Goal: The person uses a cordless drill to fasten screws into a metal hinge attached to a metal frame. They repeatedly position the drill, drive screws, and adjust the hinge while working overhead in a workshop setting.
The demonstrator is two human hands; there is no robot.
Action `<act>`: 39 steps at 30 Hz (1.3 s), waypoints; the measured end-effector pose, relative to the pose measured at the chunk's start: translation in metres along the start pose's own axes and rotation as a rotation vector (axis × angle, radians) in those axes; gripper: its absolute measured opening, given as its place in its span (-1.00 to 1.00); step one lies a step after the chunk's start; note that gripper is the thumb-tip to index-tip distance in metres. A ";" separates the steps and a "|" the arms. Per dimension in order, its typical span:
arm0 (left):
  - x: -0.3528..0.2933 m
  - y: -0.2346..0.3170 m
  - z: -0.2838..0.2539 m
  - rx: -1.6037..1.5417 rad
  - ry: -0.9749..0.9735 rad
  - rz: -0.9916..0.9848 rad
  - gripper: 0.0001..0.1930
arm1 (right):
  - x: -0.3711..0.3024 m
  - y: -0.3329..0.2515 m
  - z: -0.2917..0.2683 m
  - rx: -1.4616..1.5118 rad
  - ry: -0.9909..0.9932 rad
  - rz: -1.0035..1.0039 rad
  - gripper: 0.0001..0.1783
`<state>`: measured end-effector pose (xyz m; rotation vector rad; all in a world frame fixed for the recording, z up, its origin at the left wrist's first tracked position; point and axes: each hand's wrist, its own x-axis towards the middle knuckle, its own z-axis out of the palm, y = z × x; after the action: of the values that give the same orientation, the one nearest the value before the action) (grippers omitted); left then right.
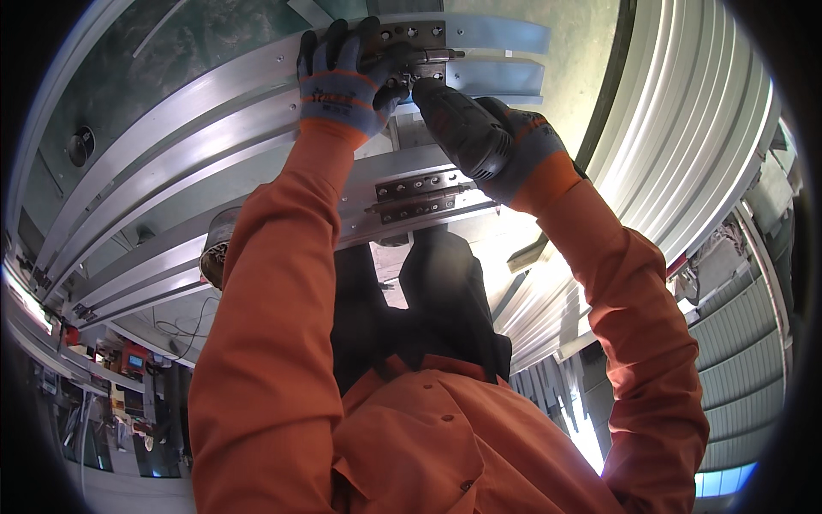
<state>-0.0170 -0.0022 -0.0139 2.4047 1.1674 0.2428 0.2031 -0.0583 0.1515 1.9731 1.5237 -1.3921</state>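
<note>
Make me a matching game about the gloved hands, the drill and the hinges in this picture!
Things:
1. left hand
2. right hand
3. power drill
4. lower hinge

Places or states:
A. bare, on the aluminium frame between the two orange sleeves
B. grips the drill's rear
C. dark body, tip at the upper hinge
D. presses on the upper hinge

Pairs: 1-D, 2-B, 3-C, 4-A

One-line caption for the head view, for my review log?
Gloved left hand steadies a metal hinge on an aluminium frame while the right hand presses a black power drill to it.
</note>
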 end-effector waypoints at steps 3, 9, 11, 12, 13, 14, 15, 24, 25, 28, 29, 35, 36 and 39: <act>-0.001 0.001 -0.002 -0.008 -0.016 0.002 -0.25 | 0.000 -0.002 -0.003 -0.080 -0.011 0.005 -0.31; 0.000 -0.001 -0.003 0.001 -0.071 -0.015 -0.24 | -0.001 0.004 0.002 -0.069 0.003 0.003 -0.28; 0.001 0.000 -0.003 0.002 -0.071 -0.018 -0.24 | -0.001 0.005 0.004 -0.028 -0.009 -0.007 -0.29; 0.001 0.000 -0.004 0.003 -0.063 -0.016 -0.24 | -0.002 0.007 0.007 -0.056 0.008 -0.011 -0.27; 0.001 0.000 -0.004 0.005 -0.055 -0.013 -0.23 | -0.003 0.009 0.010 -0.084 0.024 -0.015 -0.25; 0.001 0.001 -0.003 -0.007 -0.046 -0.012 -0.24 | -0.004 0.009 0.012 -0.112 0.041 -0.018 -0.22; 0.000 0.000 -0.002 -0.017 -0.038 -0.014 -0.24 | -0.004 0.007 0.011 -0.091 0.034 -0.012 -0.23; -0.001 0.000 0.000 -0.026 -0.046 -0.030 -0.42 | 0.002 -0.006 -0.004 0.001 -0.031 0.033 -0.39; 0.000 0.000 0.001 -0.035 -0.041 -0.027 -0.41 | 0.002 0.002 0.002 -0.004 -0.002 0.004 -0.39; 0.000 -0.001 0.001 -0.008 -0.033 -0.011 -0.39 | -0.001 0.006 0.007 -0.064 0.064 -0.064 -0.40; 0.000 -0.002 0.001 -0.020 -0.025 -0.008 -0.39 | -0.002 0.006 0.007 -0.091 0.083 -0.084 -0.40; -0.001 0.000 0.003 -0.041 -0.001 0.000 -0.26 | 0.001 0.000 -0.001 -0.033 0.021 -0.055 -0.39; -0.001 0.000 0.002 -0.036 0.000 -0.003 -0.27 | 0.001 0.001 0.000 -0.044 0.016 -0.049 -0.39; -0.001 0.002 0.002 -0.023 -0.002 -0.006 -0.28 | 0.001 0.006 0.004 -0.053 0.017 -0.042 -0.39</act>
<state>-0.0159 -0.0041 -0.0145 2.3808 1.1643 0.2500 0.2061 -0.0632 0.1464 1.9373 1.6015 -1.3396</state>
